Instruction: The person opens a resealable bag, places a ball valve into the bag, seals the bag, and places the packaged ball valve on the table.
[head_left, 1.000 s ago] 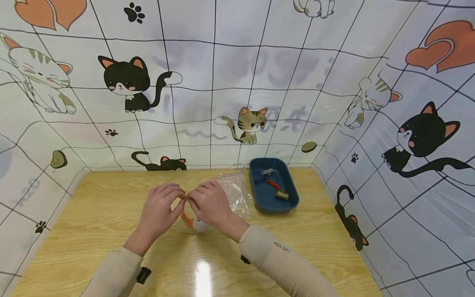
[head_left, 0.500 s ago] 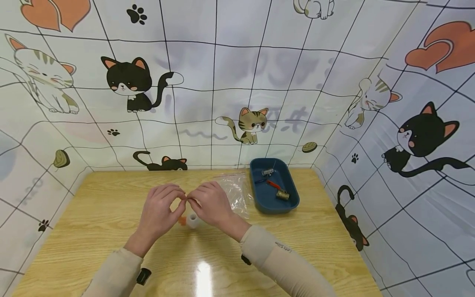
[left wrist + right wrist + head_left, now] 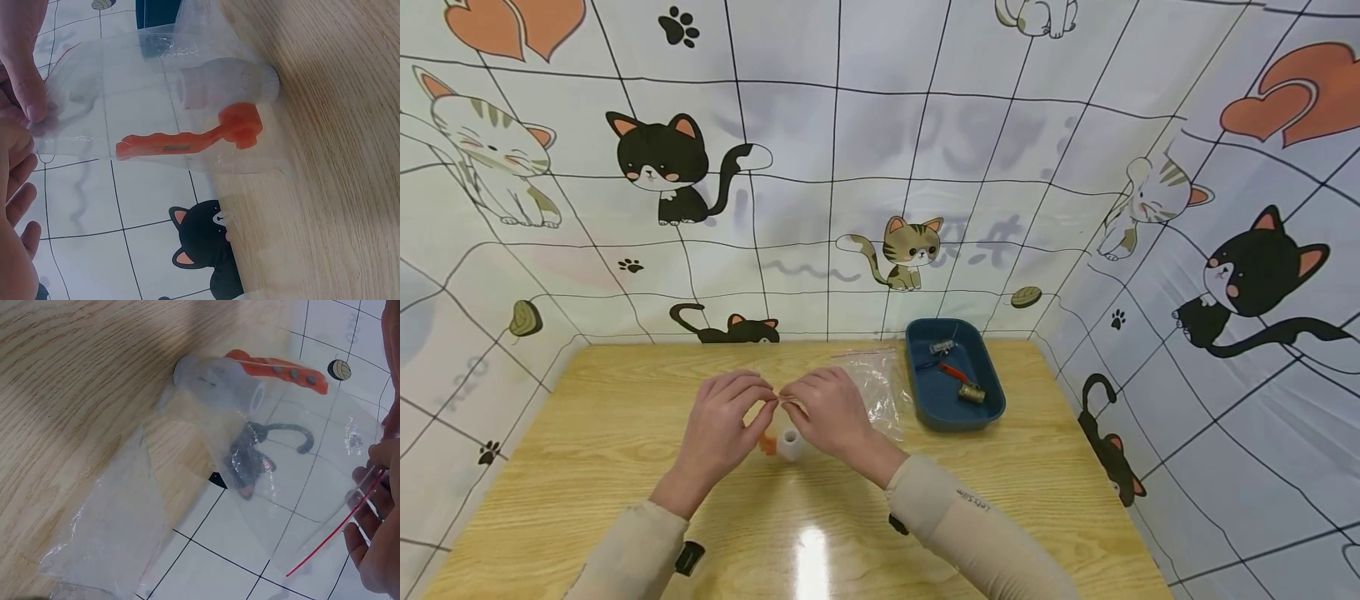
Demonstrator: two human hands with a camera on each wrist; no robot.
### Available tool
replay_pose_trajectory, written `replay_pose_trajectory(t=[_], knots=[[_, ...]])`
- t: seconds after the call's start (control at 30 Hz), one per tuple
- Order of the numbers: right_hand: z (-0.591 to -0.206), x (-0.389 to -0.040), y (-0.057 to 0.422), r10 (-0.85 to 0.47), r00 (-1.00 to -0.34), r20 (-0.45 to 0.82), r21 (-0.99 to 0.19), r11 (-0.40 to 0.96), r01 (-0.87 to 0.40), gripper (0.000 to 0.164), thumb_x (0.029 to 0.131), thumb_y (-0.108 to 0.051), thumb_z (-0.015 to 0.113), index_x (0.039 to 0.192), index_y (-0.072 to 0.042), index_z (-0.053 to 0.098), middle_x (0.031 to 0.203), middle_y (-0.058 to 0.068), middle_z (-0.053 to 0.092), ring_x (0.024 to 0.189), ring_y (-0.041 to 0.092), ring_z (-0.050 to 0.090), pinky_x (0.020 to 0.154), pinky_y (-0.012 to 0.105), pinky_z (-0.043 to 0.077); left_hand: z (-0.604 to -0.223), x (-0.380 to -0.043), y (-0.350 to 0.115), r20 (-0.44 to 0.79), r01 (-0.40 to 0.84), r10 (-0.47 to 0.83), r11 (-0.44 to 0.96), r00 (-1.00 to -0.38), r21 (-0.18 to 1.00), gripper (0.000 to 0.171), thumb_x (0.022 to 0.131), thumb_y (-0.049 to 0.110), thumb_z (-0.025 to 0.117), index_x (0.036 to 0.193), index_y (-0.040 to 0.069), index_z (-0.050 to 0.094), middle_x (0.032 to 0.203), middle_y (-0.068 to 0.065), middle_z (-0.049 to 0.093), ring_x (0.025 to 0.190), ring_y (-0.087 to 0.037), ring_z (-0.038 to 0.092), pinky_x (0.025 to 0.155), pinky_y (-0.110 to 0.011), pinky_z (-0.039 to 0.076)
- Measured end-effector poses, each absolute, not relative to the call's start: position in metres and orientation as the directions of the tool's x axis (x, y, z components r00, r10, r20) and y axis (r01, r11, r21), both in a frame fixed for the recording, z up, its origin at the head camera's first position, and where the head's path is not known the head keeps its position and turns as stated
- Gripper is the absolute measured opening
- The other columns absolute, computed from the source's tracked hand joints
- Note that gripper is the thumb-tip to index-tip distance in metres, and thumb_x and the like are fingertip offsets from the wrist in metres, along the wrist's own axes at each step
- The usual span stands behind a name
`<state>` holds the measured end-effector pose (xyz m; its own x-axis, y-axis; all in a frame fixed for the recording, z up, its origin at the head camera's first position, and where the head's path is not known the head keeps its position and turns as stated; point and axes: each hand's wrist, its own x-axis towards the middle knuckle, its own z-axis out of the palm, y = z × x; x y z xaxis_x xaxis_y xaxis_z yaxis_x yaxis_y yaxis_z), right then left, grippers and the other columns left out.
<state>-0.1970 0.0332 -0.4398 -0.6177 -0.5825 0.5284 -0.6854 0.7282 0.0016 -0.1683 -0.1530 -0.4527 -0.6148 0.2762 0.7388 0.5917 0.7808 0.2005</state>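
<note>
Nearest to my head camera are the person's two pale sleeves (image 3: 632, 546), and past them the left hand (image 3: 722, 425) and right hand (image 3: 831, 417), fingertips drawn close together. Each hand pinches the top edge of a clear bag (image 3: 144, 100), which hangs below them, thin and glossy, with a red line (image 3: 334, 534) along its mouth. Inside I can make out a whitish, cloudy bottle (image 3: 225, 84), a ridged white end toward the table and a round hole at the other, and just beside it an orange tool (image 3: 165, 144) with a wavy handle, a broader lumpy head and, from my right wrist view, a row of grey dots. The bag hangs over the middle of the table (image 3: 587, 442); whether its bottom touches the wood I cannot tell. The tabletop is pale yellow with fine grain, and a bright patch of light shines on its near part. Beyond the right hand a second bag (image 3: 877, 387), also see-through, lies flat, just beside a dark blue tray (image 3: 940, 404) holding a red-handled item (image 3: 953, 372), a brass-coloured cylinder (image 3: 972, 393) and a small silvery piece (image 3: 942, 346). Farthest off, white sheeting (image 3: 790, 125) rises at the back and both sides, creased, printed with black grid lines, cartoon cats (image 3: 662, 158), paw prints and orange hearts.
</note>
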Motion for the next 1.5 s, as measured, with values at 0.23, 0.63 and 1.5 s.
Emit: replay_pose_trajectory(t=[0.23,0.63,1.5], knots=[[-0.442,-0.200,0.035,-0.573,-0.606,0.551,-0.049,0.703,-0.709,0.009,0.090,-0.032,0.069,0.095,-0.026,0.072,0.091,-0.015,0.074,0.092,0.005,0.067,0.089,0.027,0.050,-0.455,-0.169,-0.152,0.737,0.590,0.268,0.778,-0.621,0.214,0.004,0.079,0.013,0.072,0.081,0.010,0.069,0.092,-0.006,0.071,0.098,-0.028,0.063,0.087,-0.048,0.045],[-0.442,-0.201,0.033,-0.591,-0.588,0.552,-0.046,0.683,-0.729,0.009,0.092,-0.034,0.066,0.095,-0.027,0.071,0.091,-0.016,0.073,0.091,0.003,0.066,0.091,0.026,0.050,-0.455,-0.168,-0.152,0.711,0.587,0.282,0.778,-0.644,0.224,0.009,0.080,0.017,0.076,0.085,0.014,0.069,0.096,-0.004,0.071,0.103,-0.028,0.062,0.091,-0.048,0.044],[-0.437,-0.197,0.038,-0.620,-0.599,0.507,-0.065,0.666,-0.743,0.005,0.092,-0.028,0.066,0.089,-0.026,0.069,0.088,-0.016,0.072,0.090,0.005,0.065,0.093,0.029,0.048,-0.454,-0.166,-0.156,0.742,0.620,0.294,0.758,-0.602,0.203,0.013,0.075,0.017,0.081,0.083,0.012,0.072,0.087,-0.003,0.073,0.099,-0.027,0.063,0.090,-0.046,0.042]])
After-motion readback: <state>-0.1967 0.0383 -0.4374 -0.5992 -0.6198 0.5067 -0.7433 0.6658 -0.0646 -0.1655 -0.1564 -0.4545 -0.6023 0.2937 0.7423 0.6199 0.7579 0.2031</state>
